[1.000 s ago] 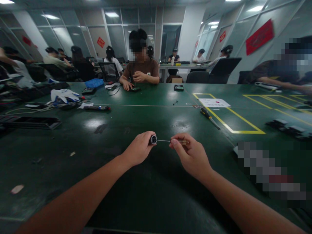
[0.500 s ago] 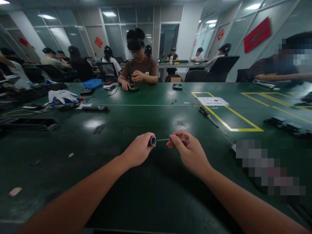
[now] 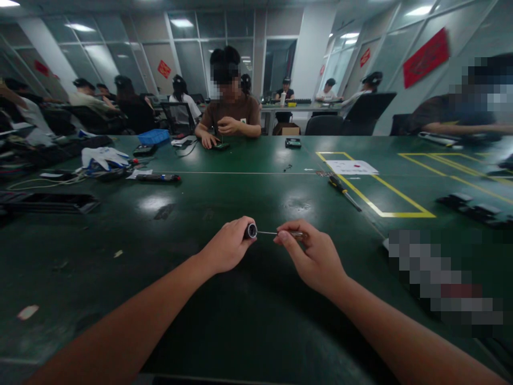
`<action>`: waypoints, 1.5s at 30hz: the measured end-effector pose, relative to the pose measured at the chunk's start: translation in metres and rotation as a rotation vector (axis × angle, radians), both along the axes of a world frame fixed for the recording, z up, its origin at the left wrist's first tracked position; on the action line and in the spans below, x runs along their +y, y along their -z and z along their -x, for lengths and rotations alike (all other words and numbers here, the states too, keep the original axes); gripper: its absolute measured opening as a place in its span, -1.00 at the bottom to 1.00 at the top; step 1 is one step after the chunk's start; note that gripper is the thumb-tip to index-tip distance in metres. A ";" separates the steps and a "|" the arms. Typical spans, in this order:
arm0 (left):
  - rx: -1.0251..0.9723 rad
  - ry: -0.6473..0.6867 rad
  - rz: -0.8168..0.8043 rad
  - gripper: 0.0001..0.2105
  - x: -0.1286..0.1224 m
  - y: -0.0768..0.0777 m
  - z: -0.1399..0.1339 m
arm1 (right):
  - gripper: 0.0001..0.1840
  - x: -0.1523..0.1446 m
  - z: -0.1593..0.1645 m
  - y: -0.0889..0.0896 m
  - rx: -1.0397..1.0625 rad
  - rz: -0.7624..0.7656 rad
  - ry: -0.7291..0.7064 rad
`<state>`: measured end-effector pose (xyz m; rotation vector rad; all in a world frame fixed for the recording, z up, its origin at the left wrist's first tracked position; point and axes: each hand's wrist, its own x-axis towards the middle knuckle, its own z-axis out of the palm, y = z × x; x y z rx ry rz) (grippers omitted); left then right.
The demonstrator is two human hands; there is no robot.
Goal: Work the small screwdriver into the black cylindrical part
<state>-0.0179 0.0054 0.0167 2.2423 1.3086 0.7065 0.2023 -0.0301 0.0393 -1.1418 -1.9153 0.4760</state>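
Note:
My left hand (image 3: 229, 247) is closed around a dark cylindrical part (image 3: 250, 231) whose round, silver-rimmed end faces me. The rest of that part is hidden behind my fingers. My right hand (image 3: 315, 254) pinches the handle of a small screwdriver (image 3: 297, 235) with a see-through brownish grip. Its thin metal shaft points left and reaches the side of the cylindrical part; the tip itself is too small to make out. Both hands are held above the green table (image 3: 224, 331).
Beyond my right hand lies a black-and-yellow screwdriver (image 3: 344, 193) beside yellow tape marks and a paper sheet (image 3: 351, 167). Left are an electric screwdriver (image 3: 157, 178), white gloves (image 3: 105, 159) and a blue basket (image 3: 153, 136). Across the table a person (image 3: 230, 115) works on a small device.
My right fingers have shifted slightly on the screwdriver, whose handle shows at a changed angle. My left hand keeps its hold on the cylindrical part. The view has moved very slightly.

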 end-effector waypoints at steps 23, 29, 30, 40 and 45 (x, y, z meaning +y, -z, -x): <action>-0.022 0.015 0.047 -0.89 0.000 0.001 0.000 | -0.88 -0.002 0.002 -0.002 -0.069 -0.027 -0.047; -0.028 0.015 0.052 -0.91 0.001 -0.001 0.001 | -0.87 -0.004 0.001 -0.002 -0.103 -0.063 -0.077; -0.028 0.012 0.056 -0.91 0.001 -0.002 0.001 | -0.86 -0.004 0.000 -0.002 -0.082 -0.063 -0.057; -0.037 0.046 0.038 -0.92 -0.001 -0.001 0.002 | -0.87 -0.005 0.002 -0.004 -0.069 -0.021 -0.038; -0.043 0.057 0.002 -0.94 0.000 -0.002 0.001 | -0.87 -0.007 0.002 -0.004 -0.084 -0.049 -0.052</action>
